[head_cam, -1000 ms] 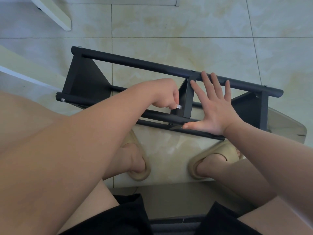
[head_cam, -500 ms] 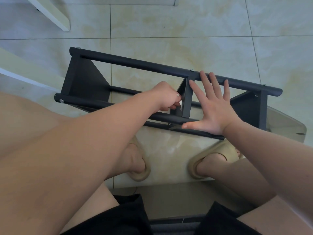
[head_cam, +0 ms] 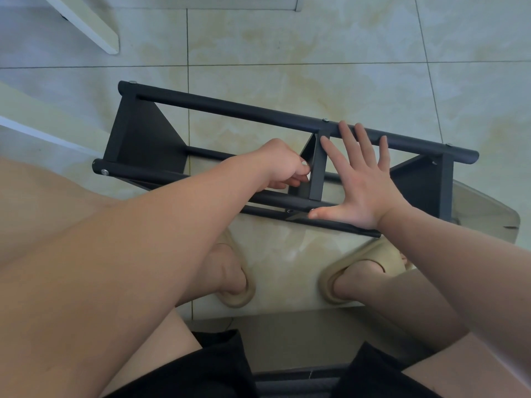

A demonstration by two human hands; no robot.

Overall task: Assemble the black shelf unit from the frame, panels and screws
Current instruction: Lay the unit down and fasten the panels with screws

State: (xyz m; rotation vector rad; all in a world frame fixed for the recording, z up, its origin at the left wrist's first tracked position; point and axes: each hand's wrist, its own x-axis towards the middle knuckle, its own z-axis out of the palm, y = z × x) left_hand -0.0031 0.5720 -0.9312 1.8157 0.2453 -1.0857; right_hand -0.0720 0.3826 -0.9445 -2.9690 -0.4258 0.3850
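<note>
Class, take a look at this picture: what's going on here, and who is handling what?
A seated person is putting together a black shelf frame lying on the tiled floor. The right hand lies flat, fingers spread, across the rails beside the middle panel, steadying it. The left hand pinches a small silvery piece, perhaps a screw, against that panel's left side. Screws already sit in the rail ends.

Head-worn wide-angle view, facing steeply down, close over tiled floor (head_cam: 330, 38), probably seated
</note>
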